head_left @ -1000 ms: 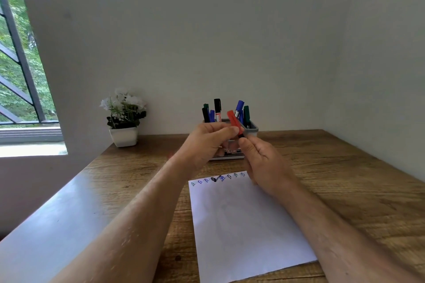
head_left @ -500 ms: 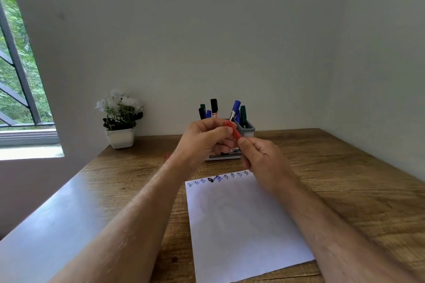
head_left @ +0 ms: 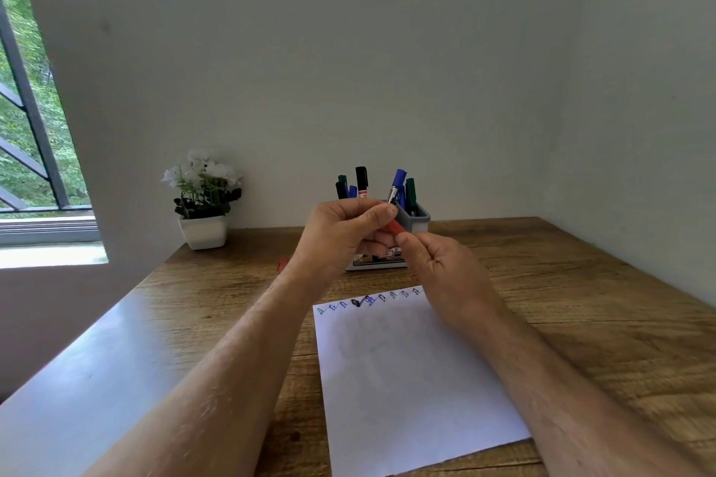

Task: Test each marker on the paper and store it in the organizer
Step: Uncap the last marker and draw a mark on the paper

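Observation:
A red marker [head_left: 396, 227] is held between both hands above the far end of the paper, in front of the organizer. My left hand [head_left: 341, 234] grips its upper end, thumb over the top. My right hand [head_left: 438, 267] pinches its lower end; most of the marker is hidden by fingers. The grey organizer [head_left: 416, 220] stands just behind the hands with several black, blue and green markers [head_left: 361, 181] upright in it. The white paper [head_left: 407, 376] lies on the wooden table [head_left: 581, 321], with a row of small blue and black test scribbles [head_left: 368, 300] along its far edge.
A white pot of white flowers [head_left: 203, 197] stands at the table's back left by the wall. A small red object [head_left: 282, 264] lies on the table left of my left wrist. A window [head_left: 27, 128] is at the far left. Walls close off the back and right.
My left hand has slid down over the red marker, so less of it shows than a second ago. The hands stay together in front of the organizer.

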Available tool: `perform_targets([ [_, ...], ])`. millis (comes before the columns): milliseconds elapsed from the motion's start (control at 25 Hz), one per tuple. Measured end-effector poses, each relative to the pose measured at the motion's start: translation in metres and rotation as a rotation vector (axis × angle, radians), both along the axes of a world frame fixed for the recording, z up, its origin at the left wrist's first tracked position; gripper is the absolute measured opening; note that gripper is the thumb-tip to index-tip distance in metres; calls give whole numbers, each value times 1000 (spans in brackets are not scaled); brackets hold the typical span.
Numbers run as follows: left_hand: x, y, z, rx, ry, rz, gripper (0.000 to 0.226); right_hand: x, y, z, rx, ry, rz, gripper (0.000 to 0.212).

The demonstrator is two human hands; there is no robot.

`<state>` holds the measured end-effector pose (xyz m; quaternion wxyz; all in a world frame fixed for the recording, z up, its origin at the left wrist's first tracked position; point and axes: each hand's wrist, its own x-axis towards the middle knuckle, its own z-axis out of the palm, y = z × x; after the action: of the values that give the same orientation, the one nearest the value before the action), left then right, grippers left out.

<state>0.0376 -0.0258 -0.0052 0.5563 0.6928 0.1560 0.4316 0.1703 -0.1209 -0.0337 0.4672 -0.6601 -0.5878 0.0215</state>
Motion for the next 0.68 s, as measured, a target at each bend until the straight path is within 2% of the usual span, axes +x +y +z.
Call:
perform_targets([
  [280,-4,5,2,-59,-1,50,8,2,-2,-1,-31,-94,-17,34],
  [480,-12,9,5,-19,1,112,10,5,2,-5,-55,-67,-23,29],
  [680,-11,11,3,-160,-107,94,8,7,7,-4,190,282,99,26],
])
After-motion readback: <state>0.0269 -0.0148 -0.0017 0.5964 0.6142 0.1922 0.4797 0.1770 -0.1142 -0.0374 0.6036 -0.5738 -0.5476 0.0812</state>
